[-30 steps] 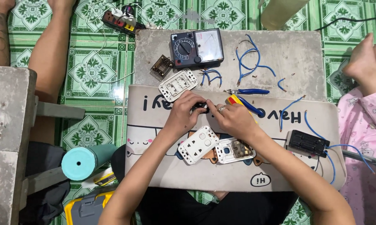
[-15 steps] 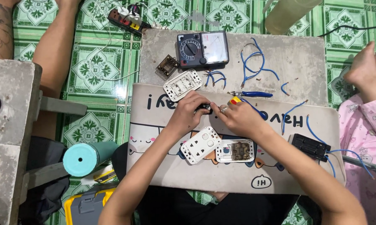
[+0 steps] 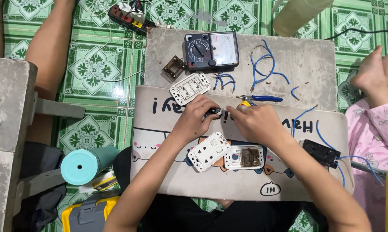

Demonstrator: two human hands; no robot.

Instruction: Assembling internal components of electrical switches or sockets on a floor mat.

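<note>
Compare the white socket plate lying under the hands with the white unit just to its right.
The socket plate lies tilted, face closed and all white; the open unit lies square, showing brown insides. The plate looks longer. Both are white, rectangular, and rest on the mat.

The floor tiles [image 3: 95,73] carry a green and white floral pattern. The mat [image 3: 245,180] is cream with cartoon cats and black lettering. The multimeter [image 3: 211,50] is black with a white dial face. Loose wires [image 3: 263,64] are blue, the switch plate [image 3: 189,88] and socket plate [image 3: 209,151] white, the bottle [image 3: 84,165] teal, the sleeve [image 3: 377,141] pink with small prints.
</note>
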